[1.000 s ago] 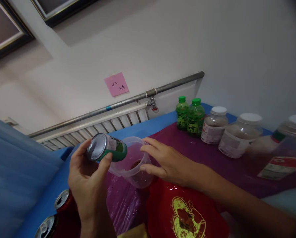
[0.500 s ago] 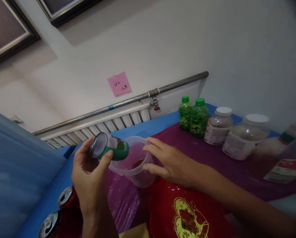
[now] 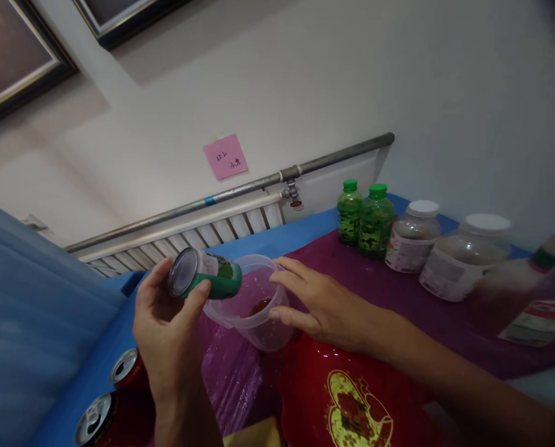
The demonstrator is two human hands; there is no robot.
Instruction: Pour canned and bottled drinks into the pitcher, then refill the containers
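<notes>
My left hand (image 3: pixel 170 329) is closed round a green drink can (image 3: pixel 219 276), tilted so its base faces me and its far end hangs over a clear plastic tub (image 3: pixel 263 335). A little dark brown liquid (image 3: pixel 261 305) lies in the tub's bottom. Whether anything flows from the can is hard to make out. On the tub's right side, my right hand (image 3: pixel 312 301) holds the rim between thumb and fingers. Just below that hand sits a red tray (image 3: pixel 305 385) with a gold heart design.
Two opened red cans (image 3: pixel 126 367) stand at lower left. Along the right are green-capped bottles (image 3: pixel 374 226), white-lidded jars (image 3: pixel 412 239) and a blurred large bottle (image 3: pixel 545 316). A yellow object (image 3: pixel 254 434) shows at the bottom edge. A radiator (image 3: pixel 240 225) runs behind the table.
Both hands, the can and the tub stay nearly in place. The whole view has shifted very slightly.
</notes>
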